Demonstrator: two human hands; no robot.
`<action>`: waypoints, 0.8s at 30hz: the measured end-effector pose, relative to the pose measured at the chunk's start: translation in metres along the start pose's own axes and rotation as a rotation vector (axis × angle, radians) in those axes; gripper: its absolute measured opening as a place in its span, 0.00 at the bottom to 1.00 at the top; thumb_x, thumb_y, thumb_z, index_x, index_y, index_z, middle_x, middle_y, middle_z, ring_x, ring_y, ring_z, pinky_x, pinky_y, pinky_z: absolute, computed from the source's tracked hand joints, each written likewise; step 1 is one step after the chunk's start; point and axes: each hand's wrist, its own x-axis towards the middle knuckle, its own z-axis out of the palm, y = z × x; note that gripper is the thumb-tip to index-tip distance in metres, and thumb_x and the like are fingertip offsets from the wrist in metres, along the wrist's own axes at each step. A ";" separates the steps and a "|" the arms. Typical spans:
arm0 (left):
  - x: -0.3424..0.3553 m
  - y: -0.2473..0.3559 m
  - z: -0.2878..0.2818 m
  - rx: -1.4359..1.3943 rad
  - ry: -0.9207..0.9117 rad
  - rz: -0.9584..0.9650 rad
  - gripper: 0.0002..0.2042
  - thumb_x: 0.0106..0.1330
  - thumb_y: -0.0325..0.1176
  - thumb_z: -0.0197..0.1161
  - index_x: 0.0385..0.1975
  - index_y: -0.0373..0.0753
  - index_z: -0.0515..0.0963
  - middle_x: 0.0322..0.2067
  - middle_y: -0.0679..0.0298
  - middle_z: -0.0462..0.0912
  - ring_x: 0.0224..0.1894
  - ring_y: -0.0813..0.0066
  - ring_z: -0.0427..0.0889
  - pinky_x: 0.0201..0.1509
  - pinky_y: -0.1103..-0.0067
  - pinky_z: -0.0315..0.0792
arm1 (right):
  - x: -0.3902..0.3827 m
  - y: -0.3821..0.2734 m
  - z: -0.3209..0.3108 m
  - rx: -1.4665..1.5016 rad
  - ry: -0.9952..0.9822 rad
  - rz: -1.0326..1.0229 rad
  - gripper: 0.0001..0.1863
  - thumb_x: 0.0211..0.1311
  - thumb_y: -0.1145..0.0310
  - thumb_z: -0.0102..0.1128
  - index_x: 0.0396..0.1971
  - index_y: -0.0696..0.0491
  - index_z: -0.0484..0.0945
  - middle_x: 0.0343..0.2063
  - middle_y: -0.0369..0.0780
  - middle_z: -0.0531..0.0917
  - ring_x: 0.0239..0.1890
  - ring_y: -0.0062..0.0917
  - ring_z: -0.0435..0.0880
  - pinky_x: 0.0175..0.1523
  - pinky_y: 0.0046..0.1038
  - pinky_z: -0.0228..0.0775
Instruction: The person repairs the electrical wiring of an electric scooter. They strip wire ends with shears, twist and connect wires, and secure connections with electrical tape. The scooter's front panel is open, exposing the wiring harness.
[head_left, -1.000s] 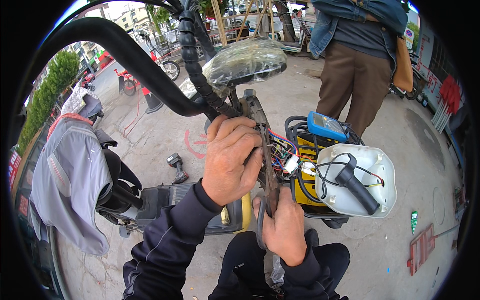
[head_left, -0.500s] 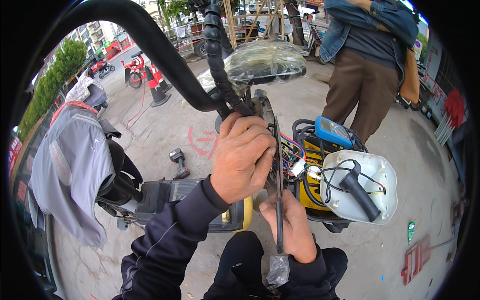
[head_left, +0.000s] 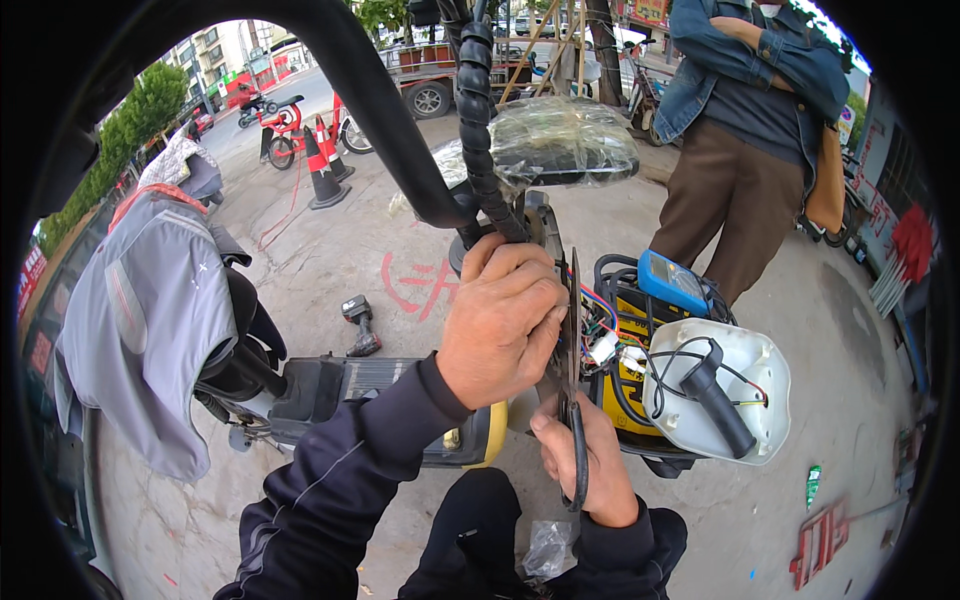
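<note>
My left hand (head_left: 505, 322) is closed at the upright column below the black handlebar (head_left: 375, 110) and a ribbed black cable sleeve (head_left: 476, 120). What its fingers pinch is hidden behind them. Lower and to the right, my right hand (head_left: 597, 465) grips what looks like a pair of scissors (head_left: 578, 455), seen nearly edge-on. Its black handle curves across the palm, and its long dark blades point up, just right of my left fingers. Coloured wires with white connectors (head_left: 604, 348) hang just beyond the blades.
At right, a blue meter (head_left: 672, 283) and a white shell (head_left: 760, 400) with a black grip (head_left: 722, 412) rest on a yellow-and-black case (head_left: 630, 415). A cordless drill (head_left: 360, 325) lies on the ground. A plastic-wrapped seat (head_left: 565, 145) stands ahead; a person (head_left: 745, 150) stands at right.
The scissors have turned slightly, so their handle now shows as a curve. Both hands appear a little farther right and lower in the picture as the view shifts.
</note>
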 end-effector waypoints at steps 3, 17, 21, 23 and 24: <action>0.000 0.001 0.000 0.001 -0.007 -0.007 0.07 0.54 0.20 0.69 0.32 0.37 0.81 0.35 0.62 0.84 0.51 0.57 0.83 0.60 0.60 0.66 | -0.001 -0.001 -0.002 0.015 -0.009 0.014 0.21 0.74 0.55 0.64 0.39 0.62 0.79 0.23 0.43 0.78 0.29 0.29 0.76 0.38 0.33 0.69; 0.000 0.001 -0.001 -0.001 -0.024 -0.010 0.07 0.57 0.21 0.69 0.33 0.38 0.81 0.37 0.62 0.83 0.51 0.57 0.81 0.60 0.60 0.66 | -0.001 -0.008 -0.004 0.129 -0.070 0.088 0.16 0.72 0.59 0.64 0.39 0.60 0.78 0.26 0.37 0.77 0.32 0.22 0.74 0.40 0.28 0.68; 0.001 0.001 -0.002 -0.012 -0.032 -0.011 0.07 0.57 0.20 0.69 0.34 0.38 0.81 0.36 0.62 0.83 0.51 0.56 0.81 0.59 0.59 0.65 | -0.002 -0.009 -0.005 0.252 -0.108 0.108 0.13 0.73 0.62 0.64 0.39 0.57 0.77 0.23 0.31 0.73 0.25 0.15 0.71 0.31 0.22 0.62; 0.002 0.002 -0.002 -0.012 -0.032 -0.013 0.07 0.57 0.20 0.69 0.34 0.38 0.81 0.37 0.62 0.83 0.51 0.56 0.81 0.59 0.60 0.65 | -0.003 -0.009 -0.004 0.365 -0.132 0.144 0.11 0.74 0.64 0.64 0.40 0.55 0.76 0.21 0.28 0.71 0.21 0.11 0.68 0.26 0.19 0.56; 0.002 0.002 -0.002 -0.013 -0.029 -0.013 0.07 0.57 0.20 0.69 0.34 0.38 0.81 0.37 0.61 0.83 0.51 0.56 0.81 0.59 0.60 0.65 | -0.003 -0.009 -0.003 0.402 -0.137 0.146 0.10 0.75 0.64 0.64 0.40 0.55 0.75 0.20 0.27 0.70 0.19 0.10 0.67 0.25 0.18 0.54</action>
